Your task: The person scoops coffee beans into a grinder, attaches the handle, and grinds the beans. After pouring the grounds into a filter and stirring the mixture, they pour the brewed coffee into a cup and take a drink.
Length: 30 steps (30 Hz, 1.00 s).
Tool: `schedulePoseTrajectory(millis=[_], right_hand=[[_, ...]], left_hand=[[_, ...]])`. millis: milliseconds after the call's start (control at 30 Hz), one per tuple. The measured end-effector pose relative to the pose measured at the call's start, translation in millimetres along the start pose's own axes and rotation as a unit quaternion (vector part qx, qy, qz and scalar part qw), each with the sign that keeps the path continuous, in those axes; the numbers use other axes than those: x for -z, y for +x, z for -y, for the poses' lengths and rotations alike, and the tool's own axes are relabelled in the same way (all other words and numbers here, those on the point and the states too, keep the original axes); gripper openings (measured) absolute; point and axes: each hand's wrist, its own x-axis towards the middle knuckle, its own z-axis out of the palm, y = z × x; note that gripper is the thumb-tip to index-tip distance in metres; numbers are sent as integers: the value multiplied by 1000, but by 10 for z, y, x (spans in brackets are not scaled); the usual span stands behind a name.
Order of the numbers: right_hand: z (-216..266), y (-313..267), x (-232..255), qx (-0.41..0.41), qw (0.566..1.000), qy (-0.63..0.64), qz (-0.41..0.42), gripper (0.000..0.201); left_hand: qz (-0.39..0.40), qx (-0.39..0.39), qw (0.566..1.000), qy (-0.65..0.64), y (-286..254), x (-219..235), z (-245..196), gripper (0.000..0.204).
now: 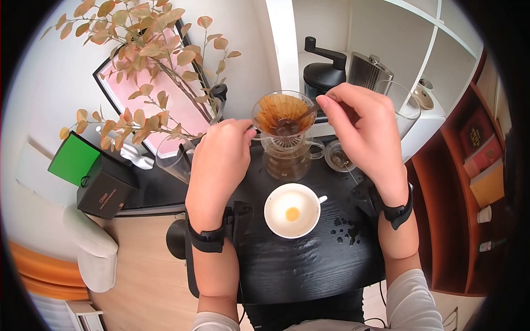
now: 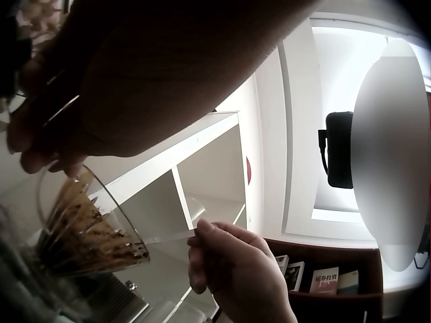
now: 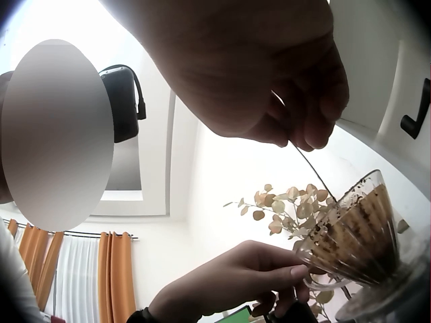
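A clear glass coffee dripper (image 1: 263, 131) with a brown-stained paper filter (image 1: 276, 106) sits on a glass server (image 1: 284, 163). Wet dark coffee grounds (image 1: 286, 127) lie at the bottom of the filter. My left hand (image 1: 220, 157) grips the dripper's looped handle (image 3: 314, 281) at its left side. From the right, my right hand (image 1: 367, 124) pinches the end of a thin spoon (image 1: 307, 112) that slants down into the filter; its lower end is hidden in the grounds. In front stands a white cup (image 1: 274, 219) with a little yellowish liquid at the bottom.
Water drops (image 1: 348, 231) dot the black table (image 1: 298, 270) right of the cup. A small glass dish (image 1: 337, 156) is beside the server. Behind are a hand grinder (image 1: 324, 74) and a steel flask (image 1: 371, 71). A glass vase (image 1: 172, 157) with leafy branches stands at left, near a black box (image 1: 107, 190).
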Motion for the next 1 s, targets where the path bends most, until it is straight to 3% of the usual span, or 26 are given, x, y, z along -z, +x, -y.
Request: schedulePoseTrajectory(millis=[267,367,633,833,1000], right_hand=[[-99,0,-50,40,998,-52,-23,12],[-78,2,-18,26,998,-55,8,11],[-169,17,-79,21,998,14,-54,10],[-173,18,-12,0,1000,-20,-23,9],[-120,23,-16,-37,998,21,-43,11]], left_hand=[[-4,-5,1000,-4,-2,-11,16,21],[-5,-9,1000,2,-1,-3,8,21],[0,-3,1000,5,1,4,-11,21],[-3,-7,1000,2,-1,-11,17,21],[-4,-5,1000,1,0,-17,18,21]])
